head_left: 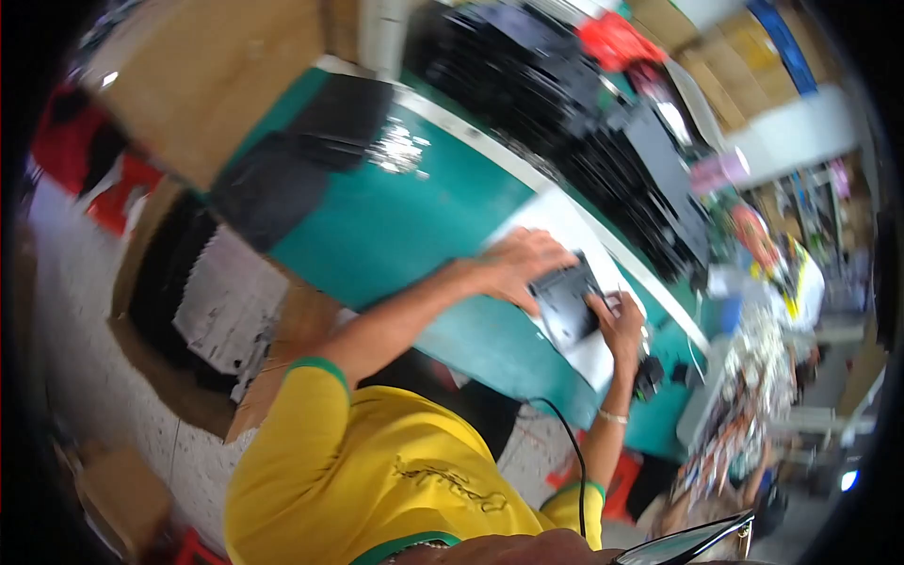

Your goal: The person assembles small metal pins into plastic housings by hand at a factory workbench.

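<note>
Dark panel (568, 306), one: flat on a white sheet (556, 215) over the green surface (377, 240). Your left grip (529, 268): at the panel's left end, thumb and fingers apart; clamping cannot be told. Your right grip (617, 320): at the panel's right edge, fingertips close together; hold unclear. Writing: dark script, your yellow shirt (377, 452), near side of the panel.

Hands (525, 266) hide edges of black part (568, 303); silver pieces (398, 149) blurred; eyeglasses (692, 543) cut off below.

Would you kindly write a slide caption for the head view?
Left hand and right hand handle a black panel over white paper on a green table.
</note>
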Demonstrator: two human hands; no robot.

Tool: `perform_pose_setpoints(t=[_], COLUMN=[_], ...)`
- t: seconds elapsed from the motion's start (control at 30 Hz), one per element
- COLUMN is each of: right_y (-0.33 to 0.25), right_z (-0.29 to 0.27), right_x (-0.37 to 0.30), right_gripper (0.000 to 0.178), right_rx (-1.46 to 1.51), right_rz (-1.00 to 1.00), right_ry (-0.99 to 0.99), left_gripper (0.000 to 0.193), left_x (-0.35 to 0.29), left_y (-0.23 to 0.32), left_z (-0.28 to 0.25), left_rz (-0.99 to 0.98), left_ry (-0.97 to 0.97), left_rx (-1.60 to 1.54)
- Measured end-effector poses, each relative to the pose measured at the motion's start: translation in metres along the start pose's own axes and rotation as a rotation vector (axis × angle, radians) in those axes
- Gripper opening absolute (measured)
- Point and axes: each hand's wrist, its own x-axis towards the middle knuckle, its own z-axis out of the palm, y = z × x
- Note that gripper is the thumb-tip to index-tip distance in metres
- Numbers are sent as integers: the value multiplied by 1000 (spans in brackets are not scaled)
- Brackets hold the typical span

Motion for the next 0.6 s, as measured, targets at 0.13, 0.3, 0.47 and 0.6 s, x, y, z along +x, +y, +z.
perform_pose_setpoints(t=[0.13, 0.3, 0.47, 0.6], right_y=[2, 6, 10, -13], right_z=[-3, -5, 5, -7], right_x=[-30, -42, -56, -60], right_gripper=[29, 23, 24, 21], right_rx=[296, 712, 164, -36], right_rz=[187, 489, 163, 14], right_ry=[-26, -13, 166, 265], left_gripper=[80, 70, 78, 87], left_x=[-46, -29, -28, -33], left_y=[37, 39, 49, 53], left_z=[-62, -49, -46, -41], left_rz=[236, 182, 151, 107], left_ry=[281, 350, 334, 300], left_rx=[197, 74, 169, 316])
